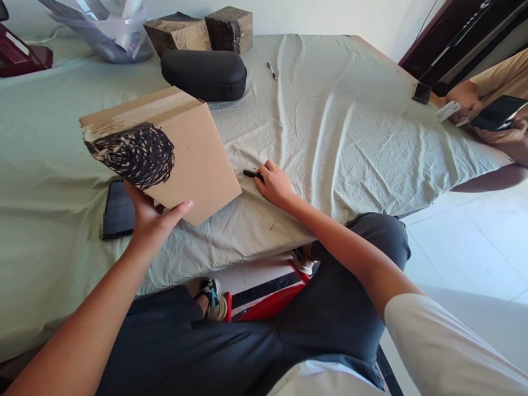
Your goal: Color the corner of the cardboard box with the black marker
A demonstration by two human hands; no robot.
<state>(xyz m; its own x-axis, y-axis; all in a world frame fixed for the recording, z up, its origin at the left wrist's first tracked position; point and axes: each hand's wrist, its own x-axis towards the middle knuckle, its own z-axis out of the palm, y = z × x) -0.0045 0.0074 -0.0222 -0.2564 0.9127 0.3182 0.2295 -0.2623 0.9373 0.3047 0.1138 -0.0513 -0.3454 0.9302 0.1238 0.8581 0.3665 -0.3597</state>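
My left hand (154, 217) grips a cardboard box (198, 159) by its lower left side, thumb on the near face and the fingers mostly hidden beneath. The box is tilted, with a dense patch of black scribble (140, 154) on one face and tape along its top. To the right, my right hand (274, 184) rests on the cloth with its fingers closed around a black marker (252, 175), whose dark end points left toward the box. Partly behind my left hand lies a dark phone (119, 209).
A black hard case (204, 74) sits behind the box. Farther back stand two scribbled cardboard boxes (229, 30) and a clear plastic basket (107, 33). A pen (271, 71) lies on the wrinkled cloth (305, 121). At right, another person's hands (466, 102) hold devices.
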